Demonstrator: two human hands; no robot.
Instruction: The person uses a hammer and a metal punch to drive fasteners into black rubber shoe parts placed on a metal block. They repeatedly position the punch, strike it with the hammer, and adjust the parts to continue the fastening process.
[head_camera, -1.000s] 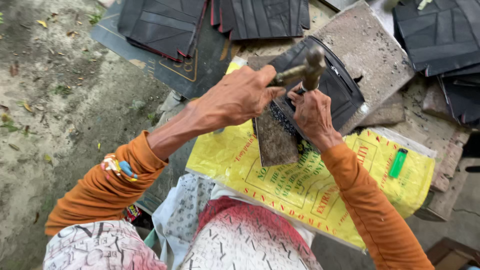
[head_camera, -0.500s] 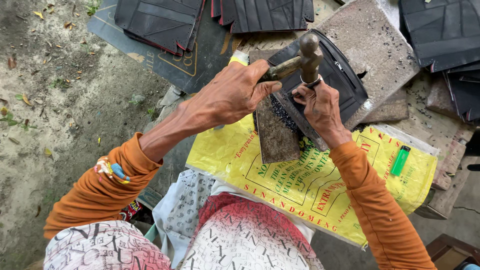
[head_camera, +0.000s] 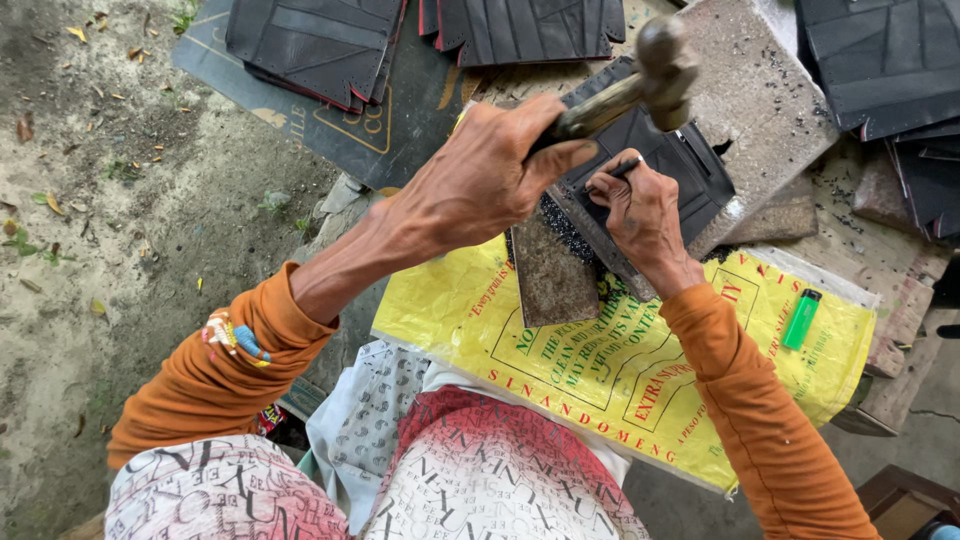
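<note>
The left hand (head_camera: 480, 185) is closed around the wooden handle of a hammer (head_camera: 640, 75), whose rounded metal head hangs above the work, clear of it. The right hand (head_camera: 640, 215) pinches a thin dark punch (head_camera: 622, 170) between thumb and fingers, tip down on a black leather piece (head_camera: 690, 165). That piece lies on a grey stone slab (head_camera: 760, 100) tilted across the middle of the working spot, with dark crumbs scattered on the slab's bare upper part and along its near edge.

Just below the hands, a worn brownish block (head_camera: 550, 275) overlaps the far edge of a yellow printed sack (head_camera: 640, 370) spread flat as a mat. One green lighter (head_camera: 801, 319) lies near the sack's right edge, well apart from both hands. The raised left forearm and fist hide the left part of the leather piece and the slab's near left corner.

Beyond the slab lie three groups of cut black leather panels: one stack (head_camera: 315, 45) at the far left on a dark printed board (head_camera: 390, 130), one (head_camera: 525, 28) at the far middle, and one (head_camera: 885, 65) at the far right; how many panels each holds cannot be told. Bare sandy ground (head_camera: 110, 200) with dry leaves runs along the left side. Both arms wear orange sleeves, and a beaded bracelet (head_camera: 232, 335) sits at the left cuff.
</note>
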